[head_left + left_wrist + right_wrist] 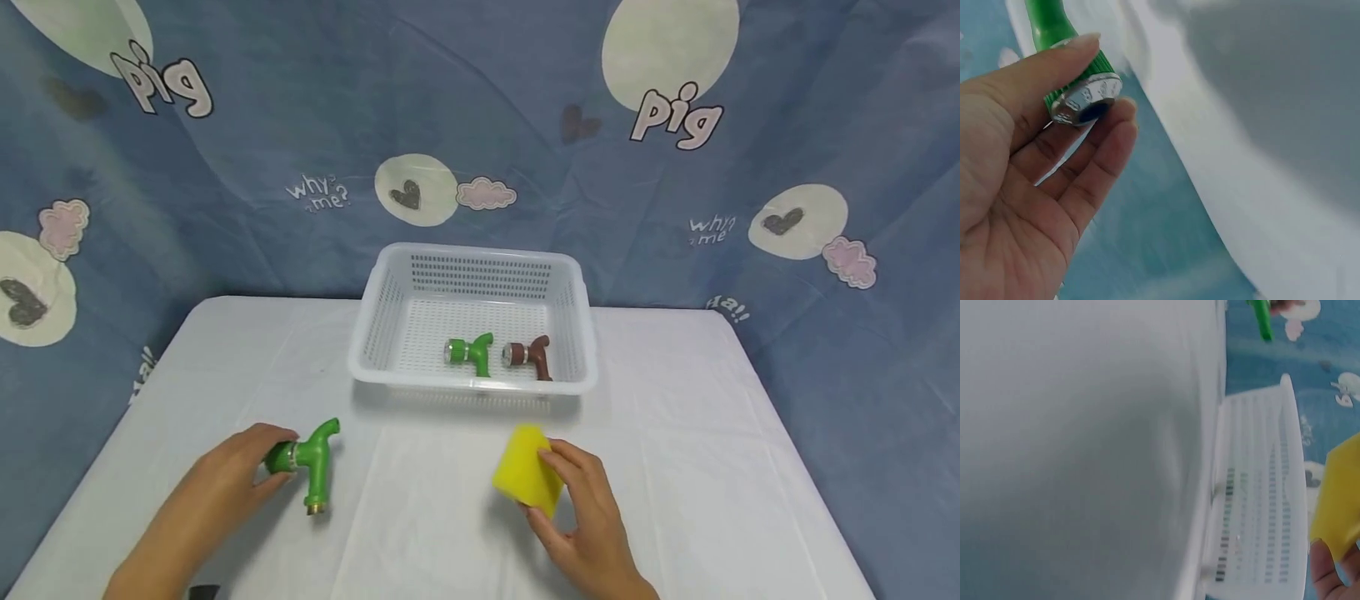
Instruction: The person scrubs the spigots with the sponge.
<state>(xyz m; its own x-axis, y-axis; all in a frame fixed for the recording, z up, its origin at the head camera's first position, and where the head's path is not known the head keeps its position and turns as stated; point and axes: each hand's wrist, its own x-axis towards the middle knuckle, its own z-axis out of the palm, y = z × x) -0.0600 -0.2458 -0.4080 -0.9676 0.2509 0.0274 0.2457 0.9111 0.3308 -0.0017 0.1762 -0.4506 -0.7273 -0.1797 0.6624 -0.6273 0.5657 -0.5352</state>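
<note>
My left hand [228,479] pinches a green tap [317,467] by its ribbed, silver-ringed end, at the left front of the table. In the left wrist view the thumb lies over the green ribbed part [1102,64], and the silver ring faces the palm. A yellow sponge [525,467] is held between the thumb and fingers of my right hand [588,517], tilted and in front of the basket. The right wrist view catches only part of the yellow sponge [1340,500] and some fingertips [1322,562].
A white perforated basket [472,385] stands at the table's back. Inside lie another green tap [476,352] and a brown tap [534,357]. The white-covered table [675,417] meets a blue printed cloth [480,83] behind. A small dark object [204,592] shows at the bottom left.
</note>
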